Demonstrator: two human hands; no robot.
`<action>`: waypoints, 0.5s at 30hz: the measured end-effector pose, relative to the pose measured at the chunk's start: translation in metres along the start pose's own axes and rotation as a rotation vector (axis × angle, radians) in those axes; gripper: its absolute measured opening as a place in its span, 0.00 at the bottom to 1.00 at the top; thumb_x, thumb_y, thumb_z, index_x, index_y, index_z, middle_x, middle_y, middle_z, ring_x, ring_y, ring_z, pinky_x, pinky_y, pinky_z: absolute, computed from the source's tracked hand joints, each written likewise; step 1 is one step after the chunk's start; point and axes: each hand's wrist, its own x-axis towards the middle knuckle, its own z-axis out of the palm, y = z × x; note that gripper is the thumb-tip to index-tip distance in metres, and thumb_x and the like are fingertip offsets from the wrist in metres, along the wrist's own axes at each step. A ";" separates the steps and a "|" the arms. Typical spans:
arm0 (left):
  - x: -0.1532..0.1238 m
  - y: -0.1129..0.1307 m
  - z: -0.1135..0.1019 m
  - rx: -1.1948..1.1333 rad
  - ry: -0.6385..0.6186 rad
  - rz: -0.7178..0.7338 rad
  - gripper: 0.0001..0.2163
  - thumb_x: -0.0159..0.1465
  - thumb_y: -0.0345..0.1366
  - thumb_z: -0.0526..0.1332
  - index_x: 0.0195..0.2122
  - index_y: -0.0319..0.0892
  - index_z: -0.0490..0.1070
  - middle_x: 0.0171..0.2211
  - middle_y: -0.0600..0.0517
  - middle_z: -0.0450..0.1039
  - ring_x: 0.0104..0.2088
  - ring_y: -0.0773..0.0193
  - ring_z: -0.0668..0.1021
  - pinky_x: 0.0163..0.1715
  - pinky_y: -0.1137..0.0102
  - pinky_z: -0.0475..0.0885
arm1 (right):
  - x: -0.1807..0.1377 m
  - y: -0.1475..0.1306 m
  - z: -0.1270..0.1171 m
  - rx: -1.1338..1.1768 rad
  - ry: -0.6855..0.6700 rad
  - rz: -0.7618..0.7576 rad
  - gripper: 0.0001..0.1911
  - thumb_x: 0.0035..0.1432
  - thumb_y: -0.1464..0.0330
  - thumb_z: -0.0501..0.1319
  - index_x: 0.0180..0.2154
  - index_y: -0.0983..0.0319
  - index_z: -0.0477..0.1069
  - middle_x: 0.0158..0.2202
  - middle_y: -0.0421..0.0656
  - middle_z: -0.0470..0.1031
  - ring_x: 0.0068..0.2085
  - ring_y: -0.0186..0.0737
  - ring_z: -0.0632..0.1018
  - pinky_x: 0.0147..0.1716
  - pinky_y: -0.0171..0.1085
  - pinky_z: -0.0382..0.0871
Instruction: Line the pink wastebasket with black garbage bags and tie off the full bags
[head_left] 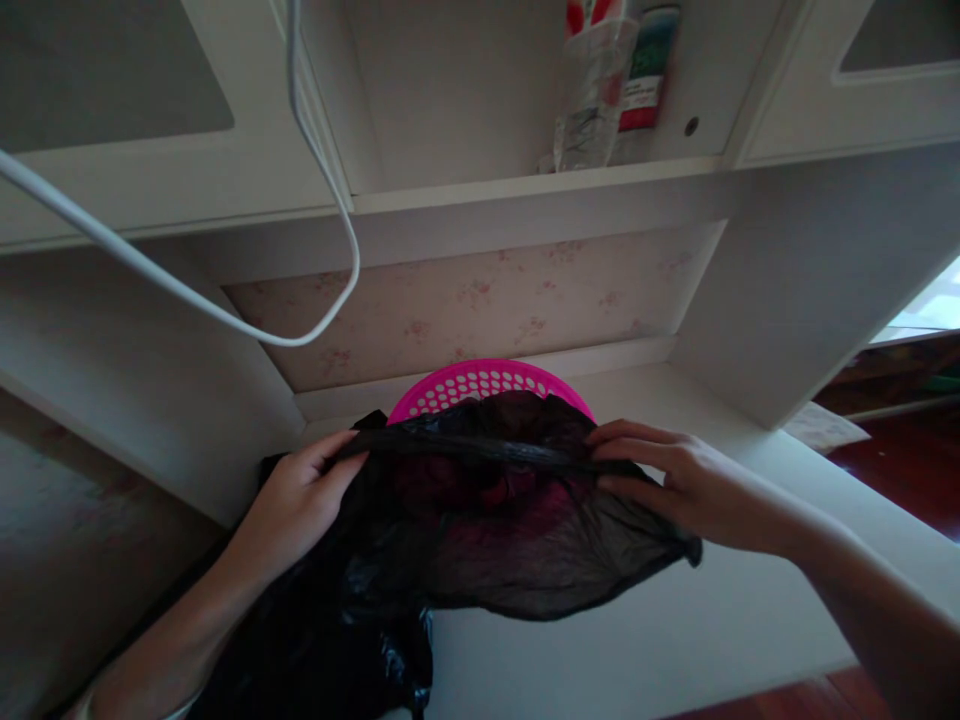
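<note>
A thin black plastic bag (pixel 525 570) is stretched between my two hands, over the front of a pink basket (pixel 480 378) with round holes. My left hand (pixel 311 490) pinches the bag's edge at its left end. At the other end, my right hand (pixel 660 475) grips the same edge between thumb and fingers. Pink shows dimly through the plastic; most of the basket is hidden behind it. More bunched black plastic (pixel 322 650) hangs below my left hand.
The basket stands on a white surface (pixel 600 660) inside a white cabinet. A shelf (pixel 540 185) above holds a clear plastic container (pixel 596 100) and a green-and-red can (pixel 649 75). A white cable (pixel 300 340) loops down at the upper left. Side panels (pixel 825 270) flank the space.
</note>
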 end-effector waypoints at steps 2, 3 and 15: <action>0.010 0.001 0.000 0.029 0.075 0.019 0.16 0.62 0.48 0.59 0.40 0.47 0.83 0.40 0.51 0.87 0.43 0.49 0.86 0.46 0.62 0.80 | 0.003 0.004 -0.003 0.019 0.069 0.022 0.13 0.74 0.60 0.57 0.47 0.56 0.78 0.49 0.47 0.83 0.48 0.45 0.83 0.49 0.41 0.77; 0.015 0.002 0.000 0.047 0.110 0.033 0.15 0.62 0.47 0.58 0.41 0.47 0.82 0.41 0.51 0.87 0.42 0.49 0.86 0.45 0.63 0.80 | 0.004 0.006 -0.004 0.010 0.121 0.046 0.13 0.73 0.60 0.57 0.47 0.56 0.78 0.48 0.47 0.83 0.48 0.46 0.84 0.48 0.42 0.77; 0.038 0.020 -0.009 0.336 0.520 0.205 0.15 0.66 0.38 0.57 0.49 0.45 0.80 0.41 0.49 0.85 0.39 0.52 0.84 0.45 0.61 0.75 | 0.023 0.014 -0.013 -0.169 0.543 0.116 0.13 0.70 0.67 0.54 0.36 0.55 0.76 0.51 0.47 0.79 0.48 0.52 0.82 0.49 0.52 0.77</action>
